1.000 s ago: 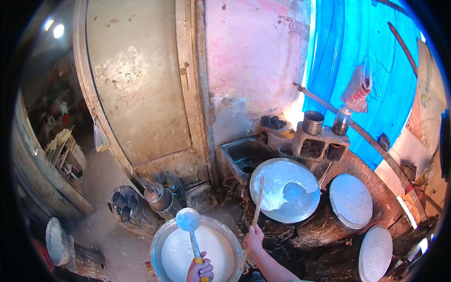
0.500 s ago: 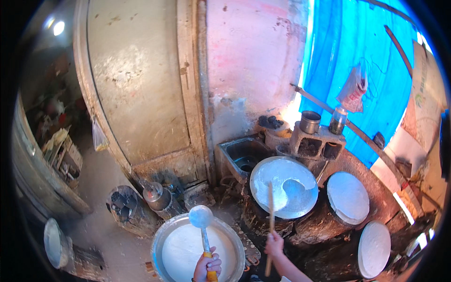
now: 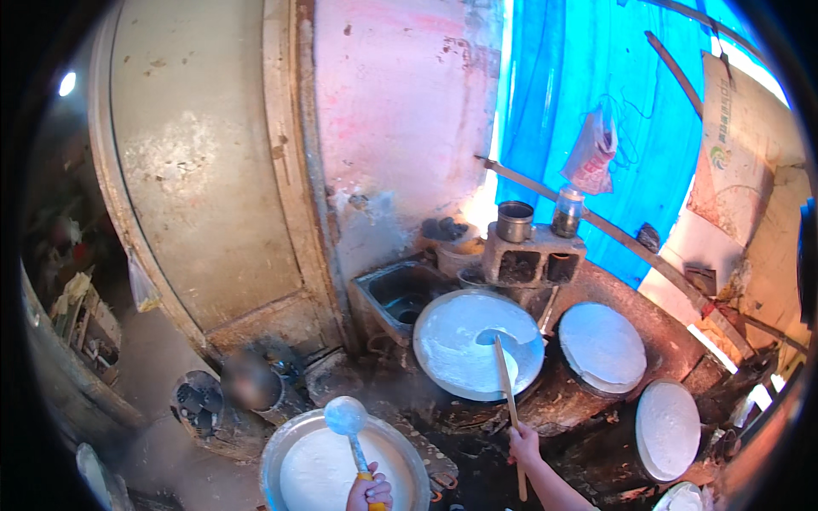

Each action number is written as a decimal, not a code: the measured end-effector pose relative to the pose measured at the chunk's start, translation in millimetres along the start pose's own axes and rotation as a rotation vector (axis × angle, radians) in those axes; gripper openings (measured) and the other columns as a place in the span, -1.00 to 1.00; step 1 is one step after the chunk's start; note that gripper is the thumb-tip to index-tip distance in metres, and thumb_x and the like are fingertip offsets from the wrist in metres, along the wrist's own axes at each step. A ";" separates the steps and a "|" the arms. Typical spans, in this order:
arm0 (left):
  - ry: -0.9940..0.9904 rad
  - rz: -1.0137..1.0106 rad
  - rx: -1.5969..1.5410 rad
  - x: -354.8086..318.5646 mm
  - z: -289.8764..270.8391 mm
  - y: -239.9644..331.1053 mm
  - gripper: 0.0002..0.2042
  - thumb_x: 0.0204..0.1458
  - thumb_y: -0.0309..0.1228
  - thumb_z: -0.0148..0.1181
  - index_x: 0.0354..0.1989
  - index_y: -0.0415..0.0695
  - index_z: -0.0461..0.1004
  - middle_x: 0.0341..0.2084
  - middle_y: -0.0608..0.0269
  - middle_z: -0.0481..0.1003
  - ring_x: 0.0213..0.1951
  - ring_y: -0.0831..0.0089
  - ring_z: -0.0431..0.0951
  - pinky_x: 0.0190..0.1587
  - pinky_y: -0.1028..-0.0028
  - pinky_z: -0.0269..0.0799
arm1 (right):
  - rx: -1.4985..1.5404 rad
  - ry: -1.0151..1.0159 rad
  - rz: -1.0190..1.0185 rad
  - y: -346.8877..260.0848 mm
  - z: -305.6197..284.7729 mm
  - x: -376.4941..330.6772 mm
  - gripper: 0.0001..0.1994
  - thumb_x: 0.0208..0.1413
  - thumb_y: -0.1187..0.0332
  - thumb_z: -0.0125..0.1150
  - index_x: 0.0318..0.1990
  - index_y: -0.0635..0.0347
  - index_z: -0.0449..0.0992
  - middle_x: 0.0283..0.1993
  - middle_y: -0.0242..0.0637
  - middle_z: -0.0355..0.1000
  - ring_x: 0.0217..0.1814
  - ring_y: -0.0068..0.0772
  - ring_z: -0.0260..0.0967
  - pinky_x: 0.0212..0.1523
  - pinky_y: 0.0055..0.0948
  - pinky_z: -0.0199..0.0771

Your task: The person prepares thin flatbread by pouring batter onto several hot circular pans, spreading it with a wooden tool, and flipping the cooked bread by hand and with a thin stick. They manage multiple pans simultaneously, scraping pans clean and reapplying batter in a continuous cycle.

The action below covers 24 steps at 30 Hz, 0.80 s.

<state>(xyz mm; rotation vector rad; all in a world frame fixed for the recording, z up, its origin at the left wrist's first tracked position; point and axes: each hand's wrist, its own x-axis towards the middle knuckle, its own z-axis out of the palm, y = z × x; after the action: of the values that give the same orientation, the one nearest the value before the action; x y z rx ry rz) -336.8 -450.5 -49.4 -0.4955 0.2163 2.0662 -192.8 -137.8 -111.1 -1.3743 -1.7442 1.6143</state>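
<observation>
At the lower edge, the left hand (image 3: 369, 492) is closed around the yellow grip of a ladle (image 3: 348, 417), its batter-coated bowl raised just above a wide metal basin (image 3: 281, 443) of white batter. Beside it, the right hand (image 3: 525, 444) is wrapped around a long wooden stick (image 3: 508, 393), held low on the shaft, with the far end resting on the batter spread across a round griddle (image 3: 443, 358).

The ladle looks light but likely wet and slippery toward the bowl, so the dry coloured handle seems the sound place to hold. The stick appears stiff and light, best gripped near its near end, well back from the hot plate. The batter itself looks thin and runny, apt to drip.

To the right sit two more rounds coated white, a middle disc (image 3: 601, 346) and a lower disc (image 3: 667, 428). Behind the griddle stands a concrete block (image 3: 532, 255) carrying a tin (image 3: 514, 221) and a jar (image 3: 567, 211). A dark trough (image 3: 399, 294) sits against the stained pink wall (image 3: 400, 111), with a blue tarp (image 3: 579, 85) hung beyond.
</observation>
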 end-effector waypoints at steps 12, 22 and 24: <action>0.133 0.047 0.030 22.4 26.5 -21.2 -0.68 0.06 -0.59 -0.20 0.01 -0.13 0.25 -0.67 0.41 0.14 -0.71 0.68 0.14 -0.72 0.72 0.11 | -0.053 0.071 -0.010 12.5 -66.0 42.4 -0.70 0.07 0.40 0.04 -0.02 0.21 0.39 -0.61 -0.36 0.31 -0.66 -0.53 0.29 -0.78 -0.47 0.41; 0.295 0.168 0.144 30.8 71.2 -44.9 -0.70 0.08 -0.59 -0.21 0.01 -0.19 0.24 -0.67 0.40 0.13 -0.71 0.70 0.11 -0.70 0.74 0.09 | -0.379 0.038 -0.061 -41.9 -97.1 77.2 -0.74 0.06 0.41 -0.01 -0.07 0.20 0.40 -0.52 0.05 0.38 -0.41 -0.12 0.45 -0.43 -0.27 0.40; 0.259 0.142 0.126 39.6 72.8 -51.1 -0.71 0.09 -0.58 -0.21 0.01 -0.20 0.23 -0.67 0.40 0.13 -0.71 0.69 0.11 -0.69 0.73 0.10 | -0.457 0.238 -0.528 -8.0 -90.9 149.3 -0.71 0.05 0.37 0.03 -0.04 0.19 0.39 -0.44 0.07 0.41 -0.34 -0.01 0.44 -0.39 -0.18 0.40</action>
<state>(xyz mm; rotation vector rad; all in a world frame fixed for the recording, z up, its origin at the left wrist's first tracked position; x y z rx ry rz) -330.0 -367.9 1.5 -0.6862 0.5447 2.1056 -187.9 36.2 -128.2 -1.0856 -2.1648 0.7737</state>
